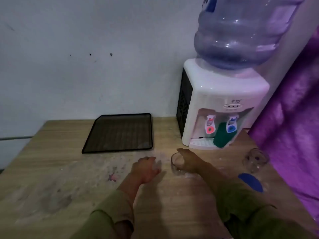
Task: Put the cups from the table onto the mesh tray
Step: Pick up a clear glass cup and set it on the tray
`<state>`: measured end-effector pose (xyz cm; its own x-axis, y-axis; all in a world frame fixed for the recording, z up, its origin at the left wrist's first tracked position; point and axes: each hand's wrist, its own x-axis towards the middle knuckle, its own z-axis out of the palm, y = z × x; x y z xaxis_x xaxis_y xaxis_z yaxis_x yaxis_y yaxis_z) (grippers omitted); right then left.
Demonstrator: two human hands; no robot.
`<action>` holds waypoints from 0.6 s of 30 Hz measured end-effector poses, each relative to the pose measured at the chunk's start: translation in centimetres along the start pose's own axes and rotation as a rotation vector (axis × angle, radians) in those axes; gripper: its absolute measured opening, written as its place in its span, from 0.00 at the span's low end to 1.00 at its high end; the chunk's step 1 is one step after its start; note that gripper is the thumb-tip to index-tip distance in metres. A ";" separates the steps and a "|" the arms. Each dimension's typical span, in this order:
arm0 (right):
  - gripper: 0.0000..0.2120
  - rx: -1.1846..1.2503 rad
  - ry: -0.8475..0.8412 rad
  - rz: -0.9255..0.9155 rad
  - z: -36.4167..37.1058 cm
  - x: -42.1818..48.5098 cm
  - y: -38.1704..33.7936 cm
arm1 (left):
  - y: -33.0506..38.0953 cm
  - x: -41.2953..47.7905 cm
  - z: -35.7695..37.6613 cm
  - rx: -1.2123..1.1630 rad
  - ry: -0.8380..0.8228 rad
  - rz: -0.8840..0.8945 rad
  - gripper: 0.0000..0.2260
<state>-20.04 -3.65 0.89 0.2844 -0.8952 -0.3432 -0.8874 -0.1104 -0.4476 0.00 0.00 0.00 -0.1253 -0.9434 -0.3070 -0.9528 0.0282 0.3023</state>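
Note:
A black mesh tray (119,133) lies at the back of the wooden table (57,169), with nothing on it. My right hand (190,161) wraps around a clear glass cup (176,164) that stands on the table in front of the water dispenser. My left hand (145,168) is curled just left of it, its fingers closed on a small, blurred clear cup (157,165). Another clear glass cup (255,159) stands alone at the table's right edge. A dark green cup (222,135) sits in the dispenser's bay under the taps.
A white water dispenser (215,104) with a large blue bottle (241,31) fills the back right corner. A purple curtain (293,118) hangs along the right side. A blue lid-like piece (251,181) lies near the right edge. The wall stands close behind the tray.

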 end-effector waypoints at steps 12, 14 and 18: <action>0.36 0.032 -0.025 -0.071 -0.1 2.6 0.8 | 0.9 2.1 1.1 -0.304 0.060 -0.016 0.24; 0.36 0.069 -0.018 -0.071 -0.5 2.9 0.4 | 0.8 2.3 1.0 -0.369 0.059 -0.013 0.24; 0.36 0.185 0.011 -0.076 -1.6 4.1 -1.3 | -0.1 2.8 0.4 -0.443 0.040 -0.003 0.25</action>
<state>-18.30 -7.83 1.43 0.3432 -0.8920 -0.2943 -0.7816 -0.0975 -0.6161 -0.41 -2.50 -1.27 -0.1032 -0.9556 -0.2760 -0.7419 -0.1109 0.6613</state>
